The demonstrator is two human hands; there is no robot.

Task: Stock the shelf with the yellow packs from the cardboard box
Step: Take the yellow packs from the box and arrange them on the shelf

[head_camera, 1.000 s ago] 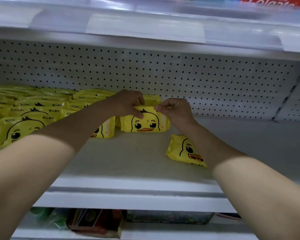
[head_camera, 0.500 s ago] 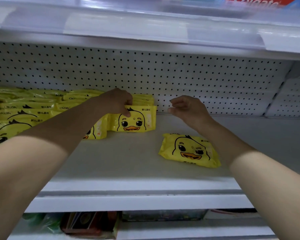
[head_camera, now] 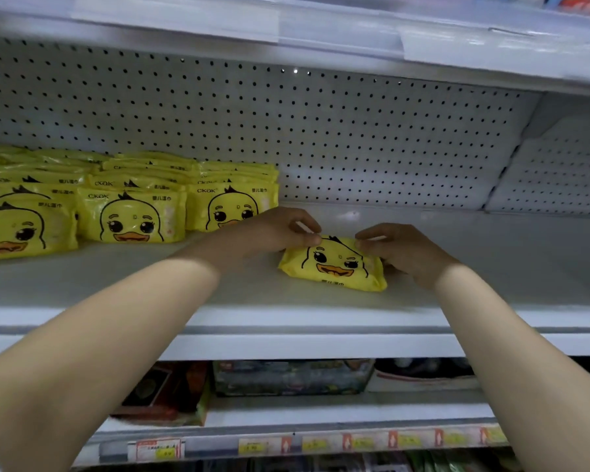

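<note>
A loose yellow duck pack (head_camera: pixel 334 267) lies on the white shelf (head_camera: pixel 218 277), to the right of the stocked rows. My left hand (head_camera: pixel 269 231) pinches its upper left corner and my right hand (head_camera: pixel 399 247) pinches its upper right corner. Rows of yellow packs (head_camera: pixel 130 216) stand upright at the left of the shelf, several deep toward the pegboard back. The nearest row's front pack (head_camera: pixel 229 209) is just behind my left hand. The cardboard box is out of view.
The pegboard back wall (head_camera: pixel 355 131) closes the shelf behind. An upper shelf edge (head_camera: pixel 286 32) hangs overhead. Bare shelf runs to the right of the loose pack. A lower shelf (head_camera: pixel 286 376) holds boxed goods, with price tags (head_camera: pixel 321 444) along its front rail.
Both hands left the upright pack in the row and came down onto the loose pack lying to the right, taking hold of its top corners. The view shifted right.
</note>
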